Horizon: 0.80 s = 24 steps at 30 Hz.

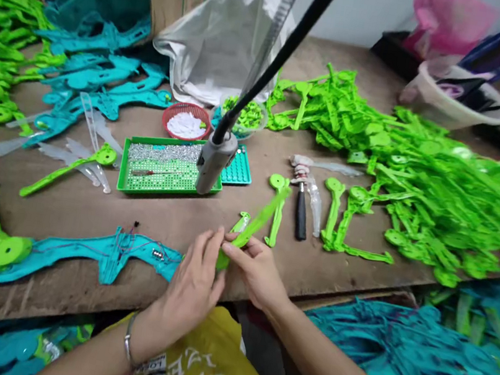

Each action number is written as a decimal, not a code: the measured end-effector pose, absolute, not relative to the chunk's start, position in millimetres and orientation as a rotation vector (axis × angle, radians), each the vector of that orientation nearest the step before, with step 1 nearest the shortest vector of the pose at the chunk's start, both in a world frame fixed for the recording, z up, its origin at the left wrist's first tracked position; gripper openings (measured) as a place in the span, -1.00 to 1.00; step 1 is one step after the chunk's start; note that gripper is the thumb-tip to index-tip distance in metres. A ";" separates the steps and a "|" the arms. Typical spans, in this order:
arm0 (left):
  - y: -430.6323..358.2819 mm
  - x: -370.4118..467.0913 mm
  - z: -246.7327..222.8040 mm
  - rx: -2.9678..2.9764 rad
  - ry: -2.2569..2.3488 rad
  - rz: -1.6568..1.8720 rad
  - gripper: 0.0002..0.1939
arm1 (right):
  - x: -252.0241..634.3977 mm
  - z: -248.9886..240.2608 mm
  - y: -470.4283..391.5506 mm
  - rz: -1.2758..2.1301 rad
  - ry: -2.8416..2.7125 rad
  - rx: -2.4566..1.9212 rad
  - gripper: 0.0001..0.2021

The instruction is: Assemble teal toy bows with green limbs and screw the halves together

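Observation:
On the near edge of the table lies a long blue plastic toy bow body (75,252) with thin wires and small metal parts. A green limb with a round hub (8,251) is joined at its left. My left hand (194,276) covers the body's right end, its fingers close together against another green plastic limb (260,221). Round this limb's lower part my right hand (263,274) is closed, thumb on top, and the limb points up and right, slightly blurred. The joint between hub and body is hidden by my hands.
An electric screwdriver (216,160) hangs over a green tray (169,188) of screws. Behind are a red basket (186,109) of white pieces and a white sack (225,39). A hammer (301,211) lies right, near piled green limbs (443,179). Blue bodies (385,352) are heaped below the table.

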<state>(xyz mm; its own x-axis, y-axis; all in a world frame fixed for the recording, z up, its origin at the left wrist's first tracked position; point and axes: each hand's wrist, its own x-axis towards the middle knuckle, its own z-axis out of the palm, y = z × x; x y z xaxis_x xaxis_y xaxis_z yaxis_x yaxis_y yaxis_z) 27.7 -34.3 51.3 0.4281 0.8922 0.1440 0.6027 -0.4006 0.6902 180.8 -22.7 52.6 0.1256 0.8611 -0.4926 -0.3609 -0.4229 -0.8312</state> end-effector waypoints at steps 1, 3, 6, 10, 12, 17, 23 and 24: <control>-36.9 22.6 51.0 2.125 1.248 0.618 -0.40 | 182.8 50.7 -25.7 1.474 -0.530 -1.390 -0.55; -41.3 9.9 52.7 2.098 1.199 0.473 -0.54 | 194.6 47.7 -24.8 1.372 -0.495 -1.395 -0.49; -44.4 -6.4 60.0 2.003 1.091 0.375 -0.64 | 216.5 44.1 -16.1 1.294 -0.470 -1.376 -0.45; -44.6 -9.5 66.7 1.891 1.070 0.363 -0.69 | 232.1 38.4 -4.6 1.313 -0.562 -1.421 -0.45; -45.7 -5.0 65.2 1.876 1.157 0.386 -0.60 | 235.8 34.2 1.8 1.305 -0.608 -1.460 -0.45; -48.3 4.4 52.4 2.067 1.331 0.562 -0.53 | 243.3 22.9 21.2 1.273 -0.686 -1.570 -0.51; -44.4 4.2 37.8 2.258 1.352 0.667 -0.51 | 246.7 14.0 34.8 1.319 -0.782 -1.656 -0.64; -43.9 4.3 35.5 2.252 1.351 0.678 -0.48 | 246.8 13.0 35.8 1.313 -0.789 -1.658 -0.65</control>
